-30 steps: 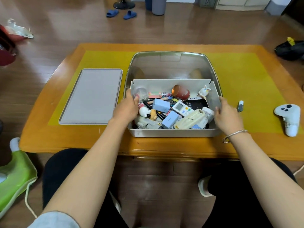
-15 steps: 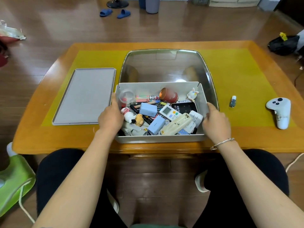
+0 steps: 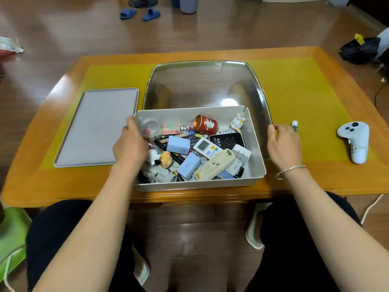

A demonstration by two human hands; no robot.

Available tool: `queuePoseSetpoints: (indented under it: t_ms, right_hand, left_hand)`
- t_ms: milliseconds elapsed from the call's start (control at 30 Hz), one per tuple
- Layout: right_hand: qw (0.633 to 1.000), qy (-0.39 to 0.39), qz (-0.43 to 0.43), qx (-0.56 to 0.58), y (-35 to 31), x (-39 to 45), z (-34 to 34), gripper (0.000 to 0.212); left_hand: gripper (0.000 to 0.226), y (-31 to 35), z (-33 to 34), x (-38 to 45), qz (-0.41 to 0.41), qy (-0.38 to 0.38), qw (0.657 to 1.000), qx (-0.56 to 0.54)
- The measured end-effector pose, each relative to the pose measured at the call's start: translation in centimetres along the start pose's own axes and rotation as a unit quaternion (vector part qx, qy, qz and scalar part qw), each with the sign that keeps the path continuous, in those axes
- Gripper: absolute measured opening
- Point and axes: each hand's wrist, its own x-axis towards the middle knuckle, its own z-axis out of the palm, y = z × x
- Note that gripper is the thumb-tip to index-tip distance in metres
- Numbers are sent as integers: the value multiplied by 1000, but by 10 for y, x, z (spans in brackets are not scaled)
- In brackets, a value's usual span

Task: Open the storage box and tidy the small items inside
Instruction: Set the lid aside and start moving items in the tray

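Storage box (image 3: pixel 255 144) open, full of clutter.
Your left hand (image 3: pixel 130 147) grips its left wall; your right hand (image 3: pixel 283 144) hovers beside it, loosely curled, holding nothing.

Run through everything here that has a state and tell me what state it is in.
Storage box: open, full of jumbled items.
Clear lid: raised behind the box.
Grey tray: flat, bare.
Red cup: tipped over.
Left hand: on the box's left wall.
Right hand: off the box, loosely curled.
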Motion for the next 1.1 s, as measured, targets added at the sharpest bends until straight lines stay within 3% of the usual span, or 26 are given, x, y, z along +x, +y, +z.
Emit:
queuePoseSetpoints:
  t_ms: [100, 300, 533, 733, 833, 1000, 1100]
  right_hand:
    - [991, -73, 64, -95, 27, 22, 7, 42]
    - [978, -140, 85, -127, 54, 45, 24, 53]
    - [992, -73, 24, -98, 56, 46, 30, 31]
    - [993, -63, 84, -53, 53, 44, 22, 47]
    - [996, -56, 75, 3, 42, 44, 12, 38]
    - [975, 26, 15, 222, -5, 28, -9, 24]
    - [953, -6, -8, 304, -29, 13, -10, 19]
  left_hand:
    - [72, 8, 5, 11, -1, -22, 999, 36]
    - [77, 5, 14, 17, 3, -15, 997, 77]
    - [76, 1, 13, 15, 20, 1, 997, 69]
    - [78, 2, 13, 17, 7, -5, 998, 69]
    - [78, 3, 14, 18, 11, -3, 997, 70]
    - [76, 4, 12, 20, 18, -11, 998, 60]
    - [72, 9, 7, 18, 8, -24, 999, 43]
